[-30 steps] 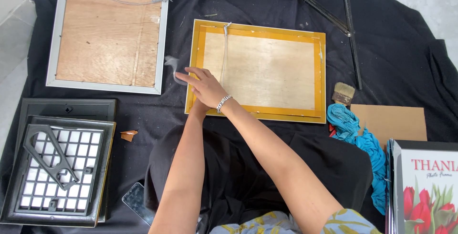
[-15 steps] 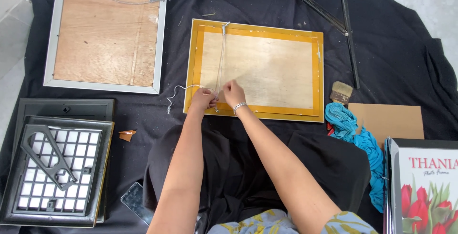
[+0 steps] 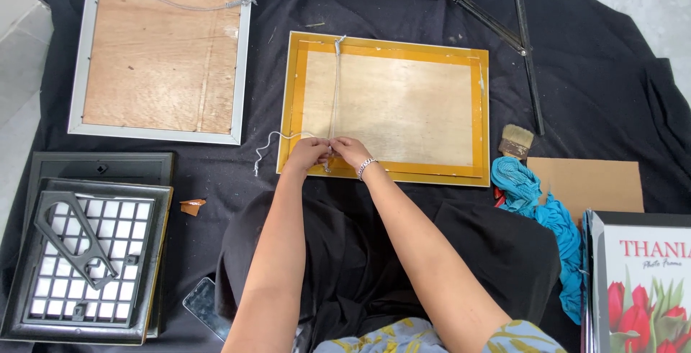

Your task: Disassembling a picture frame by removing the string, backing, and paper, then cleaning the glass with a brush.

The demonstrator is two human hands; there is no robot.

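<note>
Black cloth covers the floor where a person sits, seen from above. Nearest the viewer, both forearms reach forward over the person's dark lap. The left hand [image 3: 308, 153] and right hand [image 3: 350, 150] meet at the near edge of a yellow-bordered picture frame [image 3: 389, 107] lying face down, its plywood back showing. The fingers of both hands are pinched together on a thin grey wire [image 3: 335, 87], which runs straight across the back to a fixing on the far edge. A loose tail of the wire curls off to the left onto the cloth. A good knot here seems to call for keeping the wire taut while the fingers twist it at the near fixing, which the hands hide.

Left of the lap lies a black frame stack [image 3: 86, 252]. To the right sit a turquoise rag [image 3: 536, 202], a small brush [image 3: 516, 141] and brown card [image 3: 594, 184]. Farther away lie a silver-edged frame [image 3: 162, 54] with its own wire, and black tripod legs [image 3: 489, 7].
</note>
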